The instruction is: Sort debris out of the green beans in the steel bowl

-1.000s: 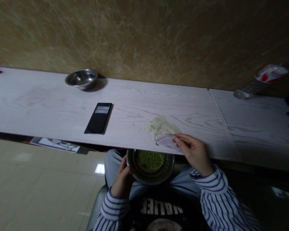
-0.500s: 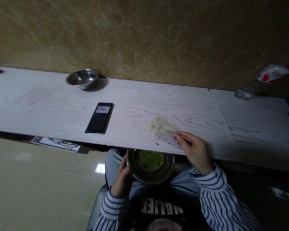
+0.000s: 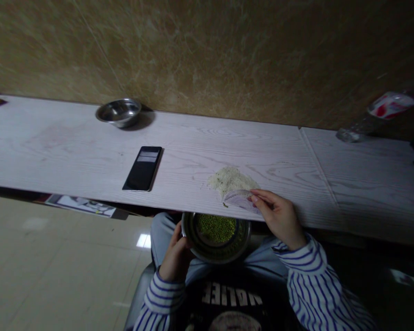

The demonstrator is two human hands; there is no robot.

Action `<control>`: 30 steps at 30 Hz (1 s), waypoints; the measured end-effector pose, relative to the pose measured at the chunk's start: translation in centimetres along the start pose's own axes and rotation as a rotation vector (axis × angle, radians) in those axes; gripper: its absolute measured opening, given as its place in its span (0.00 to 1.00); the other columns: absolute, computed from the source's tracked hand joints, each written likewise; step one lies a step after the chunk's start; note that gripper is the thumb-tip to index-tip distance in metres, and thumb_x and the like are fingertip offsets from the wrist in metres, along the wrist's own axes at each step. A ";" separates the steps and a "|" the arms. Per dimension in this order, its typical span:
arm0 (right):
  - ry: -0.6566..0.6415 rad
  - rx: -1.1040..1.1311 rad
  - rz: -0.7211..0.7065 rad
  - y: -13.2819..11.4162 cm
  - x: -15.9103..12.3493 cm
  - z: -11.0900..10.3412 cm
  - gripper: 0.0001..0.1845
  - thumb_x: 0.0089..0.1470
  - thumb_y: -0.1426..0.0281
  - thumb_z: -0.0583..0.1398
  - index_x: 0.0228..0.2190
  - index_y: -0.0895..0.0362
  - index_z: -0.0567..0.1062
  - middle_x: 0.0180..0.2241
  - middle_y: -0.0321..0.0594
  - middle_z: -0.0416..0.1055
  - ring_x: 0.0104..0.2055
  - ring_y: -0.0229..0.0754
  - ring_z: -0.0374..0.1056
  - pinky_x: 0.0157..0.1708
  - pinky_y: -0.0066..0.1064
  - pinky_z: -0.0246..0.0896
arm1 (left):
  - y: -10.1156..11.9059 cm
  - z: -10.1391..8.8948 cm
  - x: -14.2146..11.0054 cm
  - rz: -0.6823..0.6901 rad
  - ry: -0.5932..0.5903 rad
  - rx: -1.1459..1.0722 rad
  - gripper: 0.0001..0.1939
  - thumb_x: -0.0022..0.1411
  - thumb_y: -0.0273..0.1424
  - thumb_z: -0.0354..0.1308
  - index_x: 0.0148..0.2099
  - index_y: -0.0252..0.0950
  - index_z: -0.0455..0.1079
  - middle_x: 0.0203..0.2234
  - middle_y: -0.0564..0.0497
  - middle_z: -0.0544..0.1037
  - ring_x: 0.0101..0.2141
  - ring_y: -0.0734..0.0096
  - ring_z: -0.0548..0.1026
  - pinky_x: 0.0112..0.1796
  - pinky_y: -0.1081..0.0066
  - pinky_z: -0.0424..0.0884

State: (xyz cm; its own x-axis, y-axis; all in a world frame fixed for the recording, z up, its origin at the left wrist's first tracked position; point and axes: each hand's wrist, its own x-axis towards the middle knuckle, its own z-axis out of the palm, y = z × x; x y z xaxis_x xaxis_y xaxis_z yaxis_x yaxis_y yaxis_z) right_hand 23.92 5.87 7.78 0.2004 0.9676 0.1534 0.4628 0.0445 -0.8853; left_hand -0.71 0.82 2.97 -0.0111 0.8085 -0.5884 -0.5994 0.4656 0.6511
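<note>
My left hand [image 3: 176, 254] grips the left rim of a metal bowl [image 3: 243, 246], held over my lap just under the table's front edge. Green beans [image 3: 216, 228], likely mung beans, cover its bottom. Between the thumb and fingers of my right hand [image 3: 281, 216] is a thin, clear curved plastic piece [image 3: 239, 198], whose exact kind I cannot make out. Its curved edge touches the near side of a pile of white grains [image 3: 229, 178] on the table. A few dark or green specks lie among the grains.
The pale wooden table [image 3: 193, 147] runs along a marbled wall [image 3: 207, 59]. On it are a dark phone [image 3: 143, 169] left of the pile, an empty metal bowl [image 3: 119, 113] near the wall, and a plastic bottle [image 3: 379, 112] at the far right.
The plastic piece has shifted slightly left and toward the table's front edge, with my right hand. My left hand and the bowl of beans stay nearly in place.
</note>
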 end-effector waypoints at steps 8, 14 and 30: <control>-0.065 0.004 0.000 -0.3 -0.3 0.5 0.15 0.54 0.62 0.62 0.38 0.57 0.82 0.34 0.46 0.82 0.37 0.47 0.78 0.41 0.39 0.74 | 0.2 0.1 -0.2 -0.032 0.021 0.015 0.33 0.41 0.24 0.62 0.54 0.39 0.67 0.27 0.54 0.76 0.26 0.70 0.68 0.26 0.72 0.66; -0.055 -0.022 -0.018 -0.2 -0.5 0.3 0.15 0.55 0.63 0.61 0.39 0.57 0.82 0.35 0.46 0.82 0.37 0.47 0.78 0.40 0.39 0.74 | 0.1 -0.1 -0.1 -0.025 -0.004 0.024 0.33 0.43 0.23 0.60 0.55 0.39 0.66 0.27 0.54 0.75 0.25 0.70 0.67 0.24 0.73 0.65; 0.033 -0.057 -0.027 -0.4 -1.9 0.5 0.16 0.56 0.61 0.62 0.43 0.57 0.80 0.37 0.46 0.82 0.38 0.47 0.79 0.38 0.37 0.76 | -0.8 -2.1 -0.4 0.044 0.057 -0.001 0.34 0.42 0.28 0.64 0.56 0.43 0.68 0.38 0.49 0.79 0.33 0.59 0.74 0.26 0.68 0.69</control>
State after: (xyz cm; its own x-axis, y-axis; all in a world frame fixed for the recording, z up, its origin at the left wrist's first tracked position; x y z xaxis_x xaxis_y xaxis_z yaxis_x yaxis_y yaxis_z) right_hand 22.89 4.16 7.58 0.2152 0.9574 0.1926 0.5167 0.0558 -0.8543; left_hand -1.93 -0.63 1.69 -0.0826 0.8064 -0.5856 -0.5981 0.4299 0.6764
